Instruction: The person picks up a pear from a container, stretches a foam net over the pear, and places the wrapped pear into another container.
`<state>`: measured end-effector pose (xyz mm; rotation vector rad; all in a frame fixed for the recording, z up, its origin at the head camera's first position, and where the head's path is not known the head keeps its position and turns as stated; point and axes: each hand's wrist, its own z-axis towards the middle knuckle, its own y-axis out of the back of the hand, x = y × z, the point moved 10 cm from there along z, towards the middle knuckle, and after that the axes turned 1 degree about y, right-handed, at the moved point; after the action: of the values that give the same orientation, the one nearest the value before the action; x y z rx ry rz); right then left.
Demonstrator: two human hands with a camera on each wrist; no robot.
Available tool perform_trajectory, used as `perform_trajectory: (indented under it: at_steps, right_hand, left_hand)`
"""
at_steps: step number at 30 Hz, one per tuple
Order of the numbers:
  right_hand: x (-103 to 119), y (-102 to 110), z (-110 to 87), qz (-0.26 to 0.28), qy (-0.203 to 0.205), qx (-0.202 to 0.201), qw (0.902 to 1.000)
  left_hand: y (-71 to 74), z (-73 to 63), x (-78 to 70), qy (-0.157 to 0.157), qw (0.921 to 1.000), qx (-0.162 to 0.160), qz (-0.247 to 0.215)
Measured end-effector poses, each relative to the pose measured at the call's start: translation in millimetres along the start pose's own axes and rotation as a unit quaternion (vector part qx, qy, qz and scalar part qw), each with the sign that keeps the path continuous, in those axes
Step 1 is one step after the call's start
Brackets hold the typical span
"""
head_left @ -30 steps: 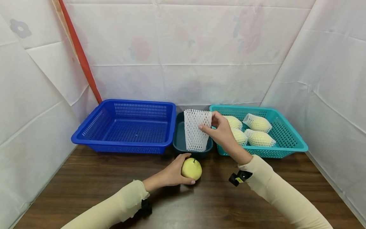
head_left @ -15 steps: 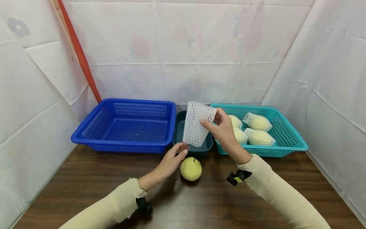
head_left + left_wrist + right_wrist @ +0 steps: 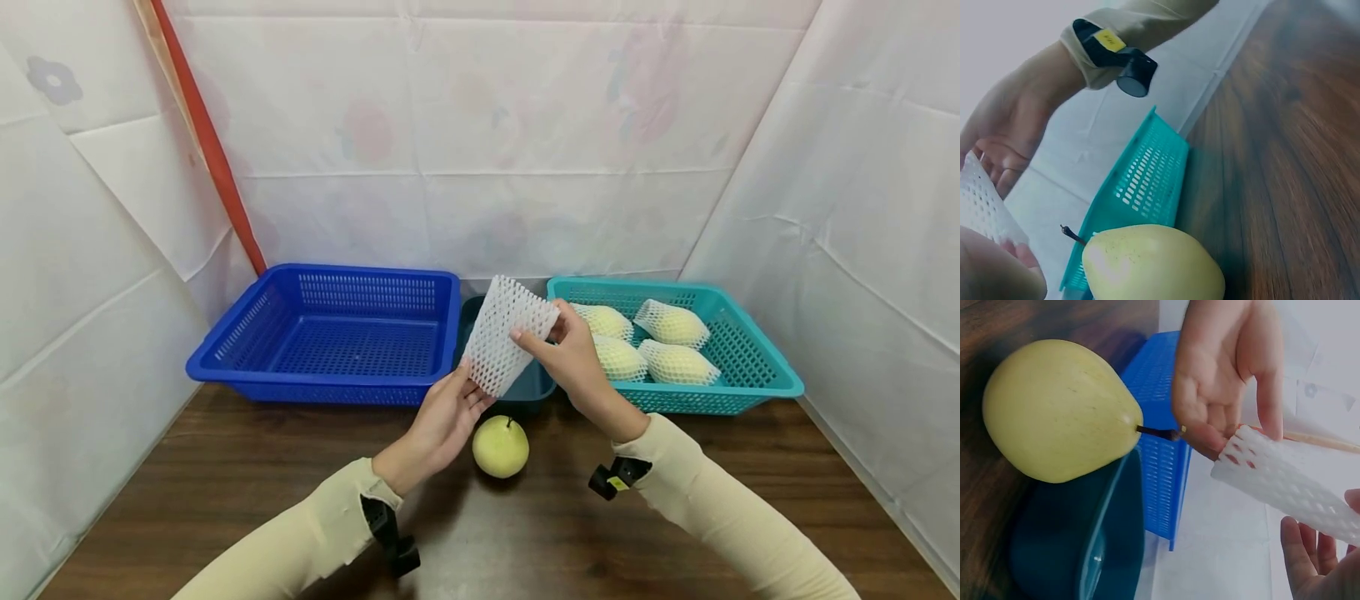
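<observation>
A white foam fruit net [image 3: 504, 337] is held flat and slanted above the small dark teal bin [image 3: 536, 387]. My right hand [image 3: 581, 358] pinches its upper right edge, thumb in front. At the lower end my left hand [image 3: 442, 417] pinches it between thumb and fingers; the right wrist view shows those fingertips at the end of the net [image 3: 1279, 484]. A bare yellow-green pear [image 3: 501, 447] stands on the table just right of my left hand, stem up. It looms large in both wrist views, as the pear [image 3: 1060, 412] does beside the bin.
A blue basket [image 3: 322, 379] with nothing in it stands at the back left. In the turquoise basket [image 3: 757, 392] at the back right lie several net-wrapped pears [image 3: 678, 364]. White sheeting [image 3: 480, 100] encloses the wooden table [image 3: 525, 542] behind and at both sides.
My left hand has let go of the pear, leaving it on the table, and moved up to take the net's lower end. My right hand has kept its hold while the net tilted.
</observation>
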<state>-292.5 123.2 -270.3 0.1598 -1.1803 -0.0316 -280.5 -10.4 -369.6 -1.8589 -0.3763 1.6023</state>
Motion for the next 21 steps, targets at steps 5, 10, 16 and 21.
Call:
perform_trajectory:
  at_steps: [5, 10, 16, 21]
  right_hand:
    - [-7.4, -5.7, -3.7, 0.004, -0.012, 0.012, 0.9998]
    - [-11.5, -9.6, -6.3, -0.002, -0.017, 0.023, 0.9996]
    - [-9.7, -7.5, -14.6, 0.052, -0.011, 0.046, 0.9975]
    - [-17.5, -5.9, -17.0, 0.124, -0.042, 0.064, 0.9893]
  left_hand:
    - [-1.5, 2.7, -0.9, 0.003, 0.9989, 0.005, -0.046]
    - [-2.4, 4.3, -0.5, 0.006, 0.9966, 0.012, -0.082]
    - [2.9, 6.2, 0.9, 0.03, 0.9945, 0.008, -0.1]
    - [-1.7, 5.1, 1.2, 0.068, 0.9884, 0.043, -0.129]
